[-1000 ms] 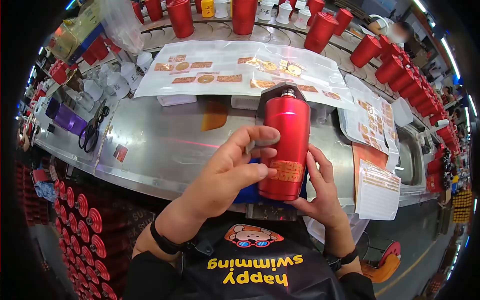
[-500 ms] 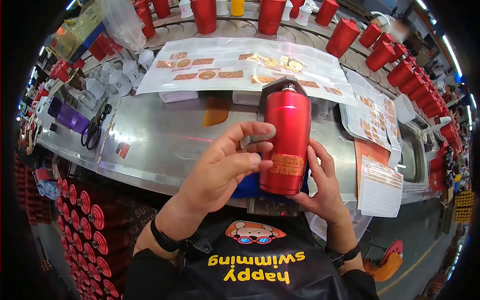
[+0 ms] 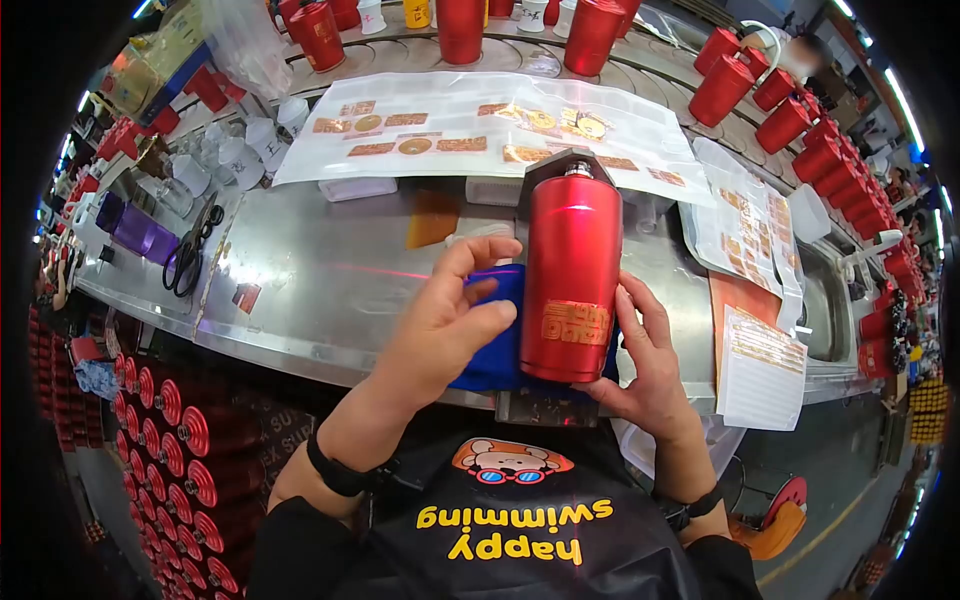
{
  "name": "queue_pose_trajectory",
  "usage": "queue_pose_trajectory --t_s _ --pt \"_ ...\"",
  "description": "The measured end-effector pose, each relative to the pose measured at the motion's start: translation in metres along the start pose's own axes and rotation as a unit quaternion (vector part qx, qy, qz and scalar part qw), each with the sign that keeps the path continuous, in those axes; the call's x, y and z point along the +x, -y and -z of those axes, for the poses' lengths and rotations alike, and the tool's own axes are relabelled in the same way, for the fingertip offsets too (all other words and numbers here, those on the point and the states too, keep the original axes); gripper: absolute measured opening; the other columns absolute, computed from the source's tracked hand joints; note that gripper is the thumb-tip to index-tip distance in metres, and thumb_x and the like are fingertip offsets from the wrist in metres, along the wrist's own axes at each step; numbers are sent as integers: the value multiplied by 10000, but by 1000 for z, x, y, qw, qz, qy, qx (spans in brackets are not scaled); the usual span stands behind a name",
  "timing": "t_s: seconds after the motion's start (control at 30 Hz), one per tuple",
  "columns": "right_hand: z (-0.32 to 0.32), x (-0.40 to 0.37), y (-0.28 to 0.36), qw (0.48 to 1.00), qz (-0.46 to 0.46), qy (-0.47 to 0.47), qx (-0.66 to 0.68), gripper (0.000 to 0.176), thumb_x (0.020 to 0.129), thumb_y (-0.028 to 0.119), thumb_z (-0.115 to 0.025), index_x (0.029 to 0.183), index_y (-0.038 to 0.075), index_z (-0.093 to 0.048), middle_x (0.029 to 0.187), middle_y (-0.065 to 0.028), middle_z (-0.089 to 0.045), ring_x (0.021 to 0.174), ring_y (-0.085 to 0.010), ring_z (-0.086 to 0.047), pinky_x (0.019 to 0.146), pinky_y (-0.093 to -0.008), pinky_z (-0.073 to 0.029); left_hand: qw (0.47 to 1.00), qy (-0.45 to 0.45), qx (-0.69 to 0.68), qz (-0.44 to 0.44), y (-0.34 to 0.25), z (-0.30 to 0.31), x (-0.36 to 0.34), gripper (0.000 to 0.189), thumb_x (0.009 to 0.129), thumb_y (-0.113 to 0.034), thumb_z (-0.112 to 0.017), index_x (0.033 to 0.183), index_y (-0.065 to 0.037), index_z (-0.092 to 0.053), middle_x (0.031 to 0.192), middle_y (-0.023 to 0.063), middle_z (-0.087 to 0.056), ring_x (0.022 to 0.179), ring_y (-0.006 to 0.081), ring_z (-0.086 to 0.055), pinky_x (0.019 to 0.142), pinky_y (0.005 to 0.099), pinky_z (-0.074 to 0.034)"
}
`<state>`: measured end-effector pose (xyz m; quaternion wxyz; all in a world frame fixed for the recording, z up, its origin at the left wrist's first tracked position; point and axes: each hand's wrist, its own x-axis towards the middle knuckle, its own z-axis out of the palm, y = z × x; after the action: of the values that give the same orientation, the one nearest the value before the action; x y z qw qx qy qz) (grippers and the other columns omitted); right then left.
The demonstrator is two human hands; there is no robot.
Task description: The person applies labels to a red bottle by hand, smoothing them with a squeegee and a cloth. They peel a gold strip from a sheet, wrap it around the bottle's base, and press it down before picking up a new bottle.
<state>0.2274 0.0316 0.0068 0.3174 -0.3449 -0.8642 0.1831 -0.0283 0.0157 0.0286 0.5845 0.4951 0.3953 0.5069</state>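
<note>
Fingers of the left hand [image 3: 440, 330] are seen, in the head view, curved, parted and empty, just beside a red bottle [image 3: 572, 245]. Between the two hands, the bottle is held low, at side and base edge, by the fingers of the right hand [image 3: 655, 385]. Stiff, probably slippery walls are suggested by the sheen; weight cannot be judged. Hold is best kept there, clear of the gold patch [image 3: 575, 322] beside the right fingertips.

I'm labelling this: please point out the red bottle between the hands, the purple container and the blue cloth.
Red bottle [image 3: 574, 245], head view: its body's middle.
Purple container [image 3: 143, 234], head view: its side.
Blue cloth [image 3: 494, 359], head view: part left of the bottle.
</note>
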Motion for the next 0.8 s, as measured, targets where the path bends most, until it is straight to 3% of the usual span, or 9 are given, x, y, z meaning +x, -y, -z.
queue_pose_trajectory --t_s 0.07,0.17,0.2,0.6,0.8 --pt "-1 0 -1 1000 2 -5 7 953 699 203 -854 1469 -40 -347 1497 -241 -343 1346 -407 -383 1089 -451 -374 991 17 134 -23 22 8 2 652 879 -141 -643 1438 -15 -332 1471 114 -354 1380 230 -350 1143 371 -281" --pt "-1 1 -1 1000 10 -7 2 954 702 201 -855 1471 -40 -345 1497 -244 -341 1346 -406 -385 1090 -451 -374 995 50 78 -34 33 2 4 726 852 -187 -668 1455 -8 -305 1475 164 -314 1430 269 -249 1183 391 -177" --pt "-1 0 -1 1000 3 -8 1 953 701 209 -854 1474 -32 -351 1495 -238 -349 1356 -400 -387 1084 -446 -384 993 67 91 -23 31 4 5 794 858 -223 -667 1487 -14 -229 1498 161 -285 1452 266 -197 1193 386 -133" --pt "-6 -1 -3 1000 3 -25 -10 940 693 196 -850 1473 -15 -370 1483 -233 -370 1352 -392 -426 1041 -428 -444 996 64 54 7 35 -3 9 883 864 -333 -706 1491 -15 -173 1463 185 -301 1407 268 -242 1165 404 -163" --pt "-5 -1 -1 1000 -10 -14 19 938 710 219 -856 1460 -48 -360 1484 -255 -345 1337 -407 -403 1073 -449 -397 999 30 18 -30 46 -2 8 811 865 -378 -727 1422 -14 -262 1457 203 -316 1391 280 -284 1149 395 -215"
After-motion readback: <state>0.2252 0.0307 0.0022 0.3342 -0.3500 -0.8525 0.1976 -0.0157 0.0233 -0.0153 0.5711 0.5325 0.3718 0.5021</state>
